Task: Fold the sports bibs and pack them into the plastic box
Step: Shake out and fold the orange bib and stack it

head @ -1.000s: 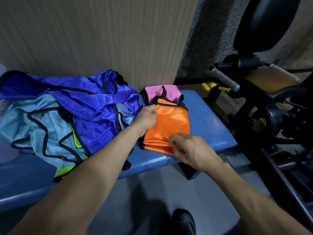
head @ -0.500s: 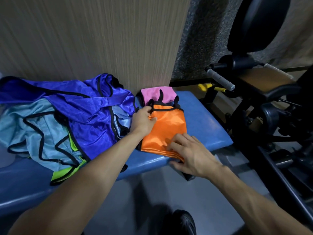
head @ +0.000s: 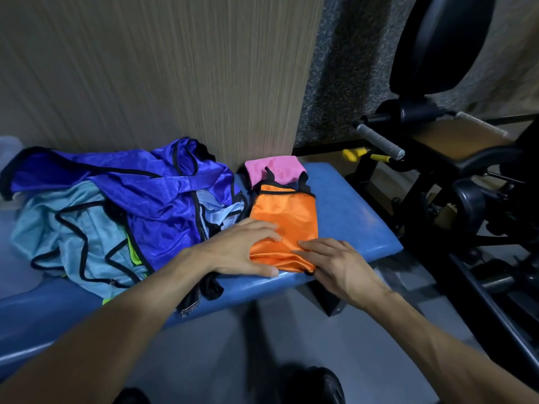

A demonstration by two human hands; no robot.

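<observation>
A folded orange bib (head: pixel 287 215) with black trim lies on the blue padded bench (head: pixel 355 217), partly over a folded pink bib (head: pixel 272 169) behind it. My left hand (head: pixel 243 247) rests flat on the orange bib's near left part, fingers straight. My right hand (head: pixel 332 262) presses its near right corner with straight fingers. Left of them sits a loose heap: a dark blue bib (head: pixel 151 196) on top of a light blue bib (head: pixel 75 228), with a neon yellow edge (head: pixel 132 252) showing. A translucent plastic container (head: pixel 8 150) shows at the far left edge.
A wood-grain wall panel (head: pixel 175 68) stands right behind the bench. Black gym equipment (head: pixel 466 185) with a grey-gripped handle (head: pixel 379 141) and a black pad fills the right side. Grey floor (head: pixel 248 345) and my dark shoe (head: pixel 315 383) lie below the bench edge.
My left hand slid from the orange bib's upper left edge down to its near part and flattened out. My right hand stayed at the near right corner.
</observation>
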